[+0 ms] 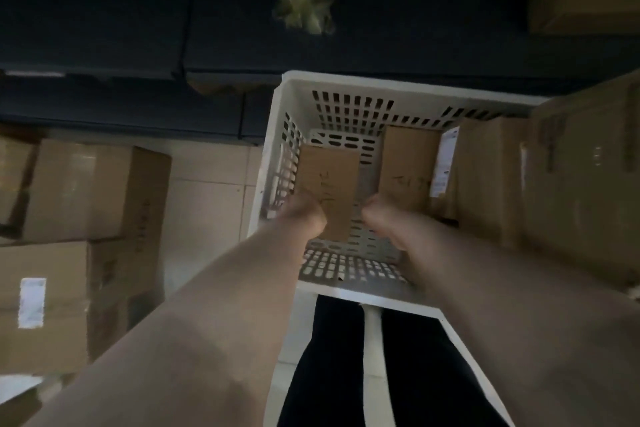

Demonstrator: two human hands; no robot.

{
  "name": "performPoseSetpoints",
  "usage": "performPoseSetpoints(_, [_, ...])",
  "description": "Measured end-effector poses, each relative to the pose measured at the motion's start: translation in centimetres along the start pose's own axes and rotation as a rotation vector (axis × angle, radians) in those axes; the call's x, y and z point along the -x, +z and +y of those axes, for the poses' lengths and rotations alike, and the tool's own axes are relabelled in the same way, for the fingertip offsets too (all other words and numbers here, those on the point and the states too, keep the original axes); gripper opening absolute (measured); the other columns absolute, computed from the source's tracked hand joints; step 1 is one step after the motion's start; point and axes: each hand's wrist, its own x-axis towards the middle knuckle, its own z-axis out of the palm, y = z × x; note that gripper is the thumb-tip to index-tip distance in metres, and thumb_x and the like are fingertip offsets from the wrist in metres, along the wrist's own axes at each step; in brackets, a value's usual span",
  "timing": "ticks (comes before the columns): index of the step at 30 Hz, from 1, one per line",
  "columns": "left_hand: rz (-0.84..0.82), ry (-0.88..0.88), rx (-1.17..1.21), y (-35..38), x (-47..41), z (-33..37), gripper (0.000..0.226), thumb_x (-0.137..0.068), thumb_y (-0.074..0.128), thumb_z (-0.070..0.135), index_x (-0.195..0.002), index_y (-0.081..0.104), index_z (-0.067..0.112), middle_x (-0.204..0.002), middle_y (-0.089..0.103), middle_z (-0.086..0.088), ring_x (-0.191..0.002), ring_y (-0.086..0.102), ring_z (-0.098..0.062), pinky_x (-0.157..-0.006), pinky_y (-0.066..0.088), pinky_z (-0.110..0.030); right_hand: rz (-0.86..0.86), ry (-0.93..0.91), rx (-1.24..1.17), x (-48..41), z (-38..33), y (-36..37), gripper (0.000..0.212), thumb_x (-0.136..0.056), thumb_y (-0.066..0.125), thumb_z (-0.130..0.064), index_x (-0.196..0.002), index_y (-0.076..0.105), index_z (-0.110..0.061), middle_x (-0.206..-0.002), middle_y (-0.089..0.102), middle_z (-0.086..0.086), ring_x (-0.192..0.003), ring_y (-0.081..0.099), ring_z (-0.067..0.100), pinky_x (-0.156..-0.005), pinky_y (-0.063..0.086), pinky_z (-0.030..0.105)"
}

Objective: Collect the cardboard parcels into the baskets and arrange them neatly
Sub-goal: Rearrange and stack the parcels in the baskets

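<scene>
- Dimly lit and motion-blurred throughout, with fine detail hard to read.
- White perforated plastic basket (346, 83) at centre on the pale tiled floor (207, 184); right wall hidden behind a larger carton (485, 180) bearing a white label (446, 159).
- Left parcel (329, 177) lying flat on the basket bottom, close against the left wall; dark scrawl on top, illegible.
- Right parcel (410, 163) flat on the bottom too, apart from the first and just beside the larger carton; writing likewise unreadable.
- Left hand (306, 217) down inside the basket, over the near left corner of the left parcel, fingers seemingly curled; gripping or merely touching, impossible to tell through the blur.
- Right hand (382, 224) also inside, at the near end of the gap between the two parcels; fingers tucked out of sight, so the grip cannot be told.
- Big box (581, 177) cut off by the right edge; stacked cartons (86, 191) at left, partly out of frame.
- Crumpled yellowish wad (304, 7) on the dark surface beyond, material unclear.
- Black trouser legs (332, 357) below the basket's near rim.
</scene>
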Motion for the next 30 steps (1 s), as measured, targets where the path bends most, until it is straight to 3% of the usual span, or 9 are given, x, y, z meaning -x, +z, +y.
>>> performPoseSetpoints(4, [-0.003, -0.060, 0.002, 2.1, -4.1, 0.7, 0.060, -0.098, 0.040, 0.007, -0.154, 0.019, 0.010, -0.151, 0.036, -0.021, -0.135, 0.042, -0.038, -0.109, 0.041, -0.052, 0.068, 0.034, -0.023, -4.2, 0.5, 1.4, 0.030, -0.097, 0.050, -0.014, -0.127, 0.053, -0.011, -0.120, 0.058, 0.011, -0.108, 0.057, 0.027, -0.089, 0.051, 0.036])
performPoseSetpoints(7, [0.017, -0.087, -0.012, 3.3, -5.3, 1.4, 0.067, -0.099, 0.041, 0.005, -0.156, 0.006, 0.004, -0.161, 0.015, -0.020, -0.147, 0.022, -0.035, -0.120, 0.024, -0.044, 0.072, 0.085, 0.000, -5.9, 0.9, 2.0, 0.034, -0.098, 0.048, -0.013, -0.132, 0.051, -0.008, -0.129, 0.055, 0.014, -0.116, 0.054, 0.030, -0.093, 0.047, 0.033])
performPoseSetpoints(12, [0.045, -0.148, 0.158, 4.1, -7.8, 0.8, 0.076, -0.096, 0.051, 0.004, -0.156, 0.005, 0.003, -0.160, 0.018, -0.018, -0.144, 0.027, -0.037, -0.116, 0.031, -0.045, 0.048, 0.109, -0.069, -7.5, 0.6, 3.7, 0.037, -0.096, 0.050, -0.010, -0.134, 0.051, -0.007, -0.129, 0.057, 0.017, -0.106, 0.058, 0.029, -0.079, 0.048, 0.036])
performPoseSetpoints(14, [0.039, -0.152, 0.238, 3.9, -8.4, 0.8, 0.072, -0.095, 0.052, 0.005, -0.154, 0.012, 0.002, -0.153, 0.031, -0.021, -0.137, 0.038, -0.037, -0.112, 0.038, -0.045, 0.055, 0.113, -0.135, -8.4, 0.5, 3.9, 0.039, -0.093, 0.052, -0.007, -0.131, 0.053, -0.007, -0.130, 0.057, 0.017, -0.111, 0.057, 0.032, -0.085, 0.050, 0.038])
performPoseSetpoints(17, [0.088, -0.092, 0.273, 3.6, -8.6, 1.3, 0.059, -0.094, 0.055, 0.008, -0.147, 0.029, 0.003, -0.131, 0.051, -0.019, -0.116, 0.055, -0.032, -0.095, 0.052, -0.041, 0.100, 0.143, -0.085, -8.2, 0.3, 3.1, 0.036, -0.094, 0.052, -0.012, -0.130, 0.053, -0.010, -0.126, 0.057, 0.013, -0.109, 0.057, 0.028, -0.075, 0.046, 0.028])
performPoseSetpoints(20, [0.157, -0.014, 0.163, 2.9, -8.6, 2.5, 0.080, -0.087, 0.068, 0.016, -0.151, 0.021, 0.005, -0.146, 0.035, -0.019, -0.132, 0.039, -0.036, -0.105, 0.041, -0.043, 0.169, 0.125, -0.109, -8.5, 0.7, 2.1, 0.023, -0.092, 0.054, -0.014, -0.114, 0.060, -0.012, -0.110, 0.063, 0.010, -0.095, 0.062, 0.025, -0.068, 0.051, 0.028])
performPoseSetpoints(23, [0.138, 0.028, 0.044, 2.3, -8.3, 3.8, 0.123, -0.070, 0.086, 0.028, -0.155, -0.003, 0.013, -0.148, 0.027, -0.022, -0.135, 0.030, -0.039, -0.109, 0.036, -0.046, 0.093, 0.074, -0.130, -8.2, 0.8, 1.8, 0.026, -0.093, 0.051, -0.011, -0.116, 0.061, -0.005, -0.117, 0.064, 0.019, -0.107, 0.062, 0.033, -0.093, 0.053, 0.043])
performPoseSetpoints(26, [0.073, 0.035, -0.078, 2.5, -8.2, 4.3, 0.166, -0.044, 0.095, 0.053, -0.150, -0.027, 0.016, -0.147, 0.021, -0.024, -0.136, 0.025, -0.042, -0.113, 0.031, -0.054, 0.066, 0.039, -0.346, -7.4, 1.0, 0.9, 0.037, -0.093, 0.051, -0.009, -0.129, 0.054, 0.000, -0.130, 0.056, 0.022, -0.121, 0.055, 0.037, -0.101, 0.047, 0.048])
performPoseSetpoints(30, [0.075, -0.008, -0.107, 3.0, -8.6, 4.8, 0.172, -0.038, 0.093, 0.059, -0.148, -0.030, 0.013, -0.150, 0.017, -0.025, -0.139, 0.021, -0.044, -0.115, 0.024, -0.055, 0.045, 0.011, -0.459, -7.2, 2.3, 0.2, 0.040, -0.094, 0.054, -0.006, -0.133, 0.053, -0.006, -0.135, 0.055, 0.016, -0.123, 0.053, 0.032, -0.101, 0.047, 0.038])
